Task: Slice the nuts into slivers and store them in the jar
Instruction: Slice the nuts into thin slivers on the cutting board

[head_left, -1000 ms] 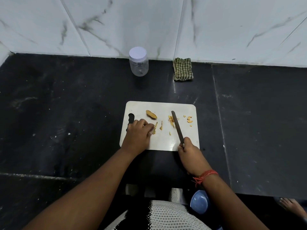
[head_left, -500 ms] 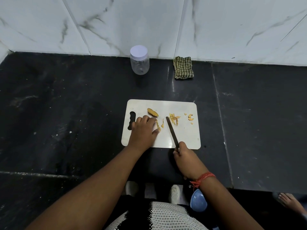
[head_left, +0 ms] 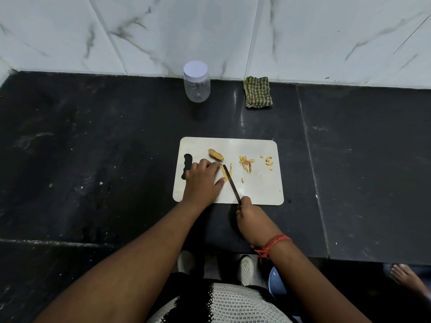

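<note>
Though the left hand (head_left: 202, 180) covers it, the nut (head_left: 225, 174) being cut shows only as a yellow sliver beside the fingers (head_left: 215, 165), so can't tell how much is under the palm; fingers are curled down, pressing it onto the white cutting board (head_left: 256, 190), thumb out toward the blade. Right hand (head_left: 250, 219) sits off the board's near edge over the black counter (head_left: 93, 159), fingers wrapped round the knife (head_left: 231, 183) handle, which is hidden in the fist; blade angles up-left w/ tip at the nut. One whole nut (head_left: 215, 154) lies just beyond, slivers (head_left: 246, 162) & crumbs to the right. Lidded jar (head_left: 196, 82) stands well apart by the wall, near a checked cloth (head_left: 257, 92).
</note>
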`<state>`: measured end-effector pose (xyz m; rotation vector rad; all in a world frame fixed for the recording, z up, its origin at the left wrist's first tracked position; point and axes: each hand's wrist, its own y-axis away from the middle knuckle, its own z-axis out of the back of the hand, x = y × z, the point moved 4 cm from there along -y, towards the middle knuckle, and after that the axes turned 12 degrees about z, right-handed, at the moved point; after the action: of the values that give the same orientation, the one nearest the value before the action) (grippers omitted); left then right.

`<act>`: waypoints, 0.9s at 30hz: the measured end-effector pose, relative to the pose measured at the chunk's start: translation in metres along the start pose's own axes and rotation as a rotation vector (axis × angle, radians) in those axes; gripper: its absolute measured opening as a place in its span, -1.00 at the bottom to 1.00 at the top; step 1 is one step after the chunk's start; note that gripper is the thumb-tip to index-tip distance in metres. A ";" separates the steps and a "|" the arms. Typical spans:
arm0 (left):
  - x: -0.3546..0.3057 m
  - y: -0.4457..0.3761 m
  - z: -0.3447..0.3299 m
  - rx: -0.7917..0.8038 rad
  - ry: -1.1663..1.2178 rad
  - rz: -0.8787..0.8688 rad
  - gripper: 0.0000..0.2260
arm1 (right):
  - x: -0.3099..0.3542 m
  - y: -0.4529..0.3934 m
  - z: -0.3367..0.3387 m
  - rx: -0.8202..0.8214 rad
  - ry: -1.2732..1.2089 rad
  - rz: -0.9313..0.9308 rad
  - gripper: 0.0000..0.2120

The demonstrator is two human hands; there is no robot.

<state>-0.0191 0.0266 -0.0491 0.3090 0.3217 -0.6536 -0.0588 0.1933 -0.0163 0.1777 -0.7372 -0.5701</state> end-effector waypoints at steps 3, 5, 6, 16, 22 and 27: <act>0.001 -0.001 0.000 0.009 0.001 0.005 -0.55 | -0.001 -0.003 -0.003 -0.005 -0.001 0.000 -0.95; 0.001 -0.001 -0.001 0.013 0.001 0.010 -0.54 | -0.001 -0.005 -0.003 -0.007 0.002 0.003 -0.96; 0.001 -0.001 -0.001 0.015 0.002 0.012 -0.54 | -0.001 -0.006 -0.003 -0.007 0.006 0.006 -0.95; -0.001 -0.005 -0.001 0.030 -0.012 0.035 -0.51 | -0.001 -0.010 -0.002 -0.006 0.032 0.022 -0.94; -0.002 -0.005 -0.001 0.030 -0.010 0.048 -0.51 | -0.002 -0.007 -0.001 0.003 0.036 0.027 -0.94; -0.001 -0.007 -0.001 0.040 -0.017 0.060 -0.52 | -0.002 -0.008 0.000 0.010 0.039 0.039 -0.94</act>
<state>-0.0251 0.0222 -0.0510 0.3494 0.2824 -0.6042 -0.0633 0.1876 -0.0198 0.1827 -0.7048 -0.5243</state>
